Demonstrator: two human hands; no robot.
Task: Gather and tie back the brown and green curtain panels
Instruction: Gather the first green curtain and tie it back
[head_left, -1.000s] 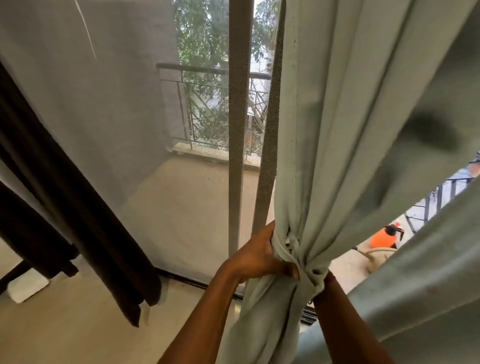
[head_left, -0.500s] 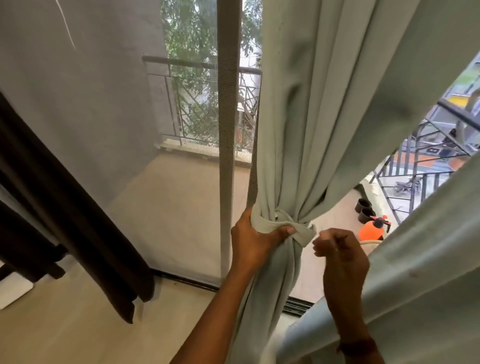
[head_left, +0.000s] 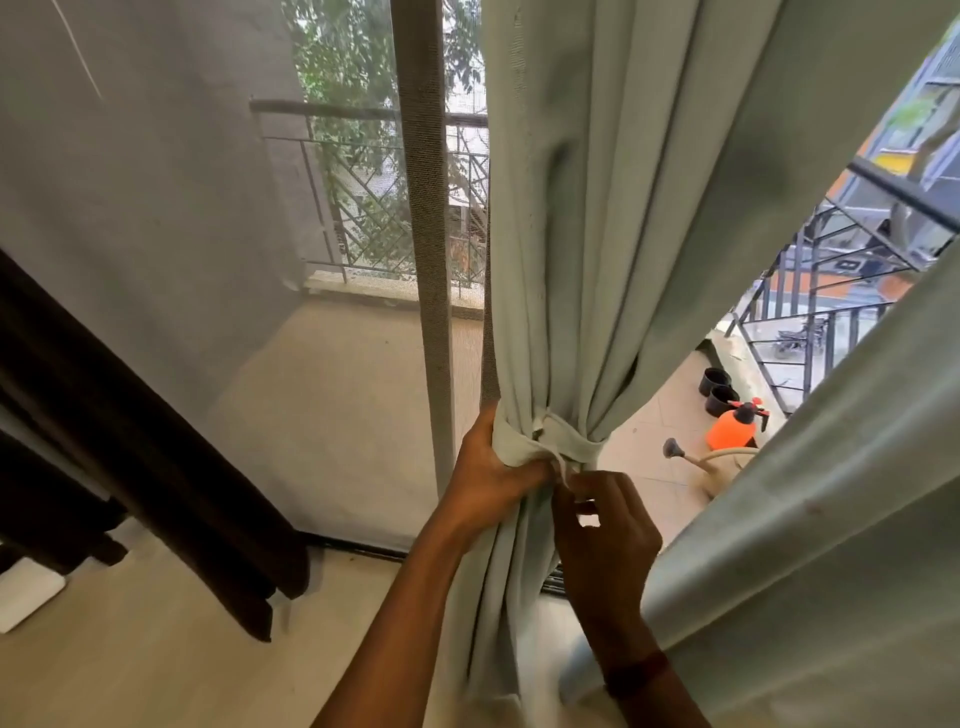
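While the left hand (head_left: 491, 470) gripped the gathered green curtain (head_left: 597, 234) at its tie band (head_left: 569, 440), the right hand (head_left: 610, 530) pinched the band's loose end with curled fingers (head_left: 582, 488).

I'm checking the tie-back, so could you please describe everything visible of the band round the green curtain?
The band is a flat, creased strip of pale green cloth matching the curtain. It wraps round the gathered folds, cinching them into a waist. The left hand grips one side together with the folds; the right hand pinches its loose end at the front. Whether it is knotted cannot be told.
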